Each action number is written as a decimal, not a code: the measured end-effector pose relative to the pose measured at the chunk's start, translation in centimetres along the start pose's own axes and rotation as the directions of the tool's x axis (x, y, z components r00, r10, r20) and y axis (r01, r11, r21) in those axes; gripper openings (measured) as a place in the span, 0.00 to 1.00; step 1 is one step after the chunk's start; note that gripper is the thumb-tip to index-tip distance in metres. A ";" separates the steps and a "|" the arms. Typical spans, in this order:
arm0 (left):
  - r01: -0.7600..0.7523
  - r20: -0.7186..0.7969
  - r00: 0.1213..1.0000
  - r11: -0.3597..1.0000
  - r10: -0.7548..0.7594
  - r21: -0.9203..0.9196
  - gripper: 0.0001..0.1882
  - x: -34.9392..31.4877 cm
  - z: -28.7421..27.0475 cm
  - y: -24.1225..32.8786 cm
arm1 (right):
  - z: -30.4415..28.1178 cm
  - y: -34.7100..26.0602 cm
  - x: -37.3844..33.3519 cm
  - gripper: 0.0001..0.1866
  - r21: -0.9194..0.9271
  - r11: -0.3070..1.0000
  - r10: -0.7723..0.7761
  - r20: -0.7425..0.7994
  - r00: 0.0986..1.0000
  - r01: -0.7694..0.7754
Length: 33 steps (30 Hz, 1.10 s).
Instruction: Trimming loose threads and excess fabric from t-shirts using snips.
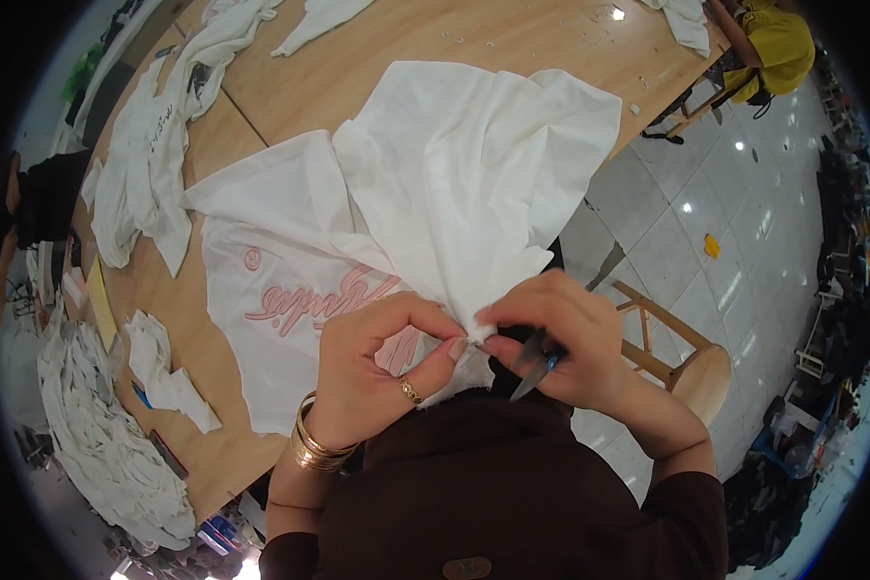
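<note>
A white cloth garment [435, 174] with pink lettering on one panel is spread over the table edge and gathers to a bunched point in front of my body. My left hand [372, 362], wearing a ring, pinches that bunched edge between thumb and forefinger. Right beside it, my right hand [580, 333] grips the same edge with thumb and fingertips. Thread snips [529, 372] with dark blades and a bit of blue sit in the right palm, blades pointing down and left. What lies between the fingertips is too small to make out.
Around the wooden table [290, 92] lie a big heap of white cloth pieces [116, 435] at left and more white garments [145, 155] farther back. A wooden stool [701, 382] stands on the tiled floor at right. Someone in yellow [781, 53] sits at the far right.
</note>
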<state>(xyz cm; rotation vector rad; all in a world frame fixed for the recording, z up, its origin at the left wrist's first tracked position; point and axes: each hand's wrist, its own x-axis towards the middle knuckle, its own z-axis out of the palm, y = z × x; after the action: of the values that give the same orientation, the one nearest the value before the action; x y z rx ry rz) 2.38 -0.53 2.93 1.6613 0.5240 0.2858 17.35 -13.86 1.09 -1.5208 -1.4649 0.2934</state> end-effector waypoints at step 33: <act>-0.165 -0.091 0.977 0.957 0.191 0.237 0.05 -0.1 2.2 -0.4 | -1.2 -4.3 -0.4 0.15 0.331 0.296 0.684 0.582 0.440 -0.896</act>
<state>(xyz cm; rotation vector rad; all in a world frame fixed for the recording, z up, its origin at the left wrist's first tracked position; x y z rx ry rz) 3.26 -2.41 2.19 1.9291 0.5063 0.4685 15.37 -15.57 4.78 -1.5554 -0.5096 1.5879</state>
